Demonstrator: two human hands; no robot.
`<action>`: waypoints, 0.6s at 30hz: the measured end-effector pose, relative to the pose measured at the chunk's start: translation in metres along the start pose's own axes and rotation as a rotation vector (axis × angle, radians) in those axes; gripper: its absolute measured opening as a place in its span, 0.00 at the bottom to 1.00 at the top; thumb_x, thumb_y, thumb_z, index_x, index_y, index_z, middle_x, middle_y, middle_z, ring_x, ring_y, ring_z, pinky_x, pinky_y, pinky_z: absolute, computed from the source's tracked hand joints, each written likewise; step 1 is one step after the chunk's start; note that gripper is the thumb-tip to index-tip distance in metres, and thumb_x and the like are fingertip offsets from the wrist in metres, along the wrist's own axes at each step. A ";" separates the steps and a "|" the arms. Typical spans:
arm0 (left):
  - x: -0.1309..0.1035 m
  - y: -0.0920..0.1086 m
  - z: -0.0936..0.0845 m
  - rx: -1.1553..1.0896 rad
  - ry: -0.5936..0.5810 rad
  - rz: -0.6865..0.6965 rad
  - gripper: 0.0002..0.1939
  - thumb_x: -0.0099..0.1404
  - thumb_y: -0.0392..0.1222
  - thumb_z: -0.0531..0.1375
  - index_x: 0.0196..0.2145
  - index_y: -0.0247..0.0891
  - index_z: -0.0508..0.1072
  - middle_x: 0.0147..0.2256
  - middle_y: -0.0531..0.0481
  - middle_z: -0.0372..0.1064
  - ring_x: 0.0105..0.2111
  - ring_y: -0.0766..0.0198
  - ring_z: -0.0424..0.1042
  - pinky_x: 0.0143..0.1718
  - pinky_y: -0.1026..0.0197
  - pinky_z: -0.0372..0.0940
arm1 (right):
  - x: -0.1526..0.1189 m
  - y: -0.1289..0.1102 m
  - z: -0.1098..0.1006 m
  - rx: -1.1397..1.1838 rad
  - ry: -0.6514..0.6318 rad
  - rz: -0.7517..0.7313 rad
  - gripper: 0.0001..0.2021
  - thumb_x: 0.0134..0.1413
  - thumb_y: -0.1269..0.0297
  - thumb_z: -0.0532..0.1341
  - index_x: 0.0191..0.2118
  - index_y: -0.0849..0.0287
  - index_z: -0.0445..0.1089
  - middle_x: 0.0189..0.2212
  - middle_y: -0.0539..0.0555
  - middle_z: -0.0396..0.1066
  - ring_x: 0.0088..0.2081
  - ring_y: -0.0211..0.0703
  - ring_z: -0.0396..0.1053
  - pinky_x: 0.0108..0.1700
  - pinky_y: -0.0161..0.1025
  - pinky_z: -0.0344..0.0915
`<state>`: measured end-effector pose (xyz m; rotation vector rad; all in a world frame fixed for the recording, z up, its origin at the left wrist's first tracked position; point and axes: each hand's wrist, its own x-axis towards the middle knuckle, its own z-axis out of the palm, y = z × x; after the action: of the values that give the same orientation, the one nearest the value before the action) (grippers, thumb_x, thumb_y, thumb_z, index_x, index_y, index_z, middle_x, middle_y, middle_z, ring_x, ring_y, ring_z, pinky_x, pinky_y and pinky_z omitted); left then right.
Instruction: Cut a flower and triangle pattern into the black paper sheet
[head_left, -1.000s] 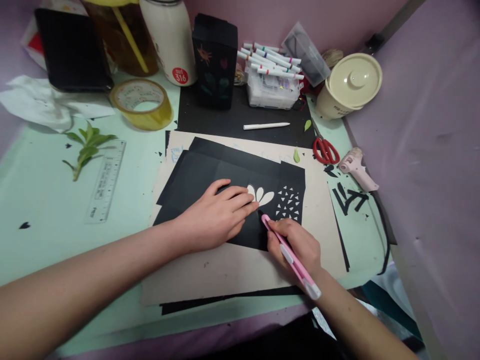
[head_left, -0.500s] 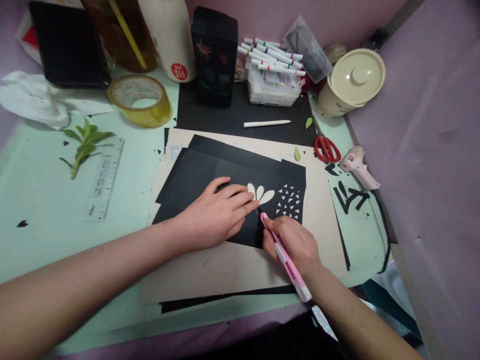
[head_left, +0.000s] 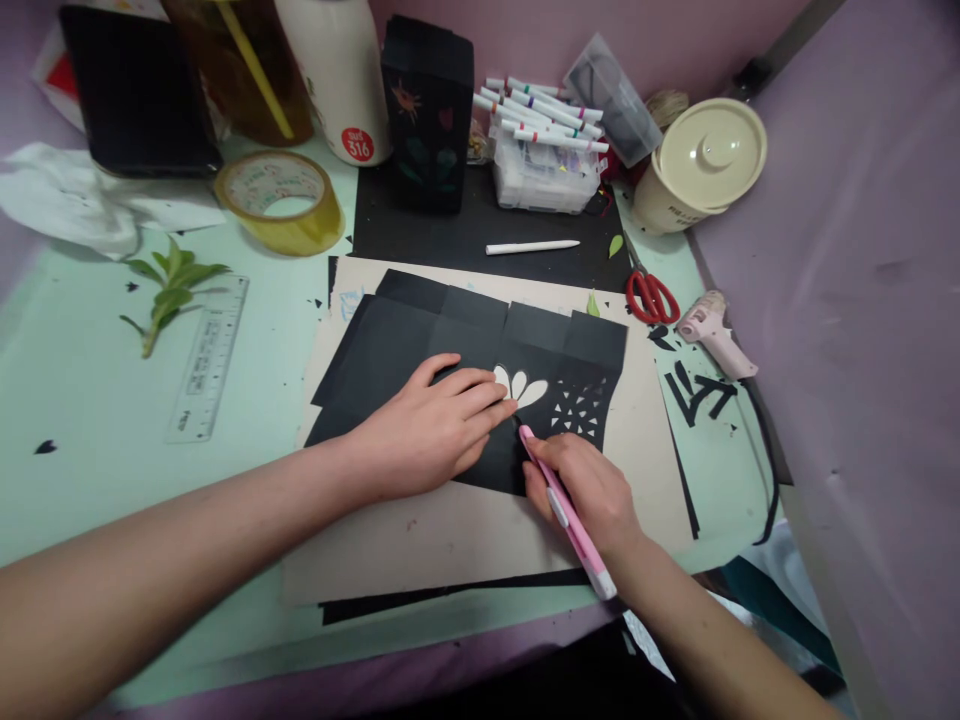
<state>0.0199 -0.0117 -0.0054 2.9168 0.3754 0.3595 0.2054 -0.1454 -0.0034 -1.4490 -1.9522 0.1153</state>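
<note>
- L hand (head_left: 435, 435) is laid palm-down on black card (head_left: 420, 330); far-side finger is splayed off, others kept close tog.
- Card is spread under & beyond L fingers, on beige board (head_left: 420, 550).
- Pink cutter (head_left: 574, 535) is pinched btwn R hand's (head_left: 589, 490) thumb & fingers; its dark tip is pointed just beside L fingertips. Contact w/ card can't be told.
- White petal shapes (head_left: 532, 392) are partly covered by L fingertips; small pale triangles (head_left: 577, 405) are seen just beyond R fingers.
- White pen (head_left: 532, 247) is set well beyond both hands' fingers.
- Red scissors (head_left: 652, 298) & pink glue gun (head_left: 716, 335) are placed beyond R fingers, to the right.
</note>
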 end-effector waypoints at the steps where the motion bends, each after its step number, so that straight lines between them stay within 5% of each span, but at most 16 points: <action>1: 0.000 0.000 0.000 -0.004 0.001 0.005 0.18 0.71 0.38 0.53 0.57 0.37 0.69 0.54 0.45 0.71 0.58 0.52 0.65 0.61 0.45 0.48 | -0.001 0.001 0.000 0.021 0.013 0.014 0.12 0.57 0.81 0.61 0.45 0.63 0.68 0.32 0.57 0.73 0.33 0.42 0.71 0.36 0.40 0.71; 12: 0.000 0.000 -0.001 -0.055 0.040 -0.004 0.16 0.71 0.35 0.51 0.55 0.35 0.69 0.54 0.45 0.71 0.57 0.55 0.66 0.62 0.47 0.48 | -0.002 -0.002 -0.009 0.268 0.141 0.352 0.11 0.58 0.76 0.61 0.45 0.58 0.72 0.34 0.53 0.75 0.32 0.37 0.73 0.34 0.35 0.70; 18: -0.002 -0.001 -0.002 -0.061 0.061 0.011 0.15 0.71 0.34 0.52 0.52 0.35 0.72 0.54 0.44 0.72 0.57 0.54 0.67 0.61 0.47 0.51 | 0.003 -0.002 -0.006 0.237 0.097 0.224 0.10 0.58 0.77 0.61 0.44 0.59 0.72 0.35 0.55 0.76 0.33 0.39 0.74 0.35 0.36 0.71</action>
<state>0.0174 -0.0107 -0.0042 2.8552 0.3506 0.4550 0.2064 -0.1452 0.0039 -1.4803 -1.6329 0.3581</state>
